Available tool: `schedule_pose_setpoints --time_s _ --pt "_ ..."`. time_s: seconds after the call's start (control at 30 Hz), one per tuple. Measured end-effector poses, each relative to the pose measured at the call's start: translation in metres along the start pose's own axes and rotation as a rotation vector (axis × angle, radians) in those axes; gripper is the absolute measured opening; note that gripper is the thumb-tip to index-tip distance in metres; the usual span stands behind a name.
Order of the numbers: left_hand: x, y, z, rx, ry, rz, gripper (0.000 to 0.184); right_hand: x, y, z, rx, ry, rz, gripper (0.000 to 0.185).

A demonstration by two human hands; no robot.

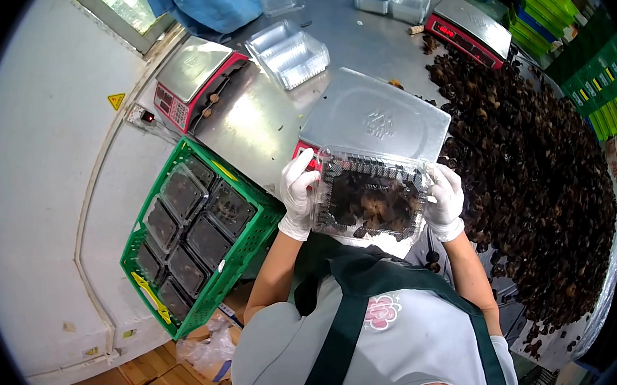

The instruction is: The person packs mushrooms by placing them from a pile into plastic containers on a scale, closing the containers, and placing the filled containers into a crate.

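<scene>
A clear plastic clamshell box [375,200], filled with dark brown pieces that look like wood ear mushrooms, is held up in front of my chest. White gloves cover both hands. My left hand [298,192] grips the box by its left side, and my right hand [444,199] has its fingers closed round the right side. Just beyond the box lies the metal plate of a scale [375,117], whose red body is mostly hidden behind it. To the right, a large heap of the same dark pieces [527,173] spreads over the table.
At left, a green crate [218,288] holds several filled boxes. A red scale [192,78] stands on the metal table [244,132], near empty clear trays [287,51]. Another scale [474,28] sits at the far right, before stacked green crates [599,79]. Cardboard boxes [167,381] lie below.
</scene>
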State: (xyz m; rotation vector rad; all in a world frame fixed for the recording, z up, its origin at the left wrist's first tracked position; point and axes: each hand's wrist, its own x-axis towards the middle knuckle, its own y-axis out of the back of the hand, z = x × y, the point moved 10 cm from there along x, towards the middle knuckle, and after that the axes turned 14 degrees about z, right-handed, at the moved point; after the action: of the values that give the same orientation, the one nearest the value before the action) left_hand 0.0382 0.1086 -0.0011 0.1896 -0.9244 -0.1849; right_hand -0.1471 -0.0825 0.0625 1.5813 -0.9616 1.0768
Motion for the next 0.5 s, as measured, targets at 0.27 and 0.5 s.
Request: schedule_pose_setpoints --time_s 0.27,0.5 --pt "-0.012 -0.044 -0.007 -1.277 1.003 0.098 0.060 -0.037 -0.052 0.016 0.301 -0.645 -0.407 0.030" --pt "-0.062 -0.040 -0.018 -1.450 1.339 0.342 0.052 -0.027 -0.117 -0.062 0.636 -0.810 -0.633 0.018"
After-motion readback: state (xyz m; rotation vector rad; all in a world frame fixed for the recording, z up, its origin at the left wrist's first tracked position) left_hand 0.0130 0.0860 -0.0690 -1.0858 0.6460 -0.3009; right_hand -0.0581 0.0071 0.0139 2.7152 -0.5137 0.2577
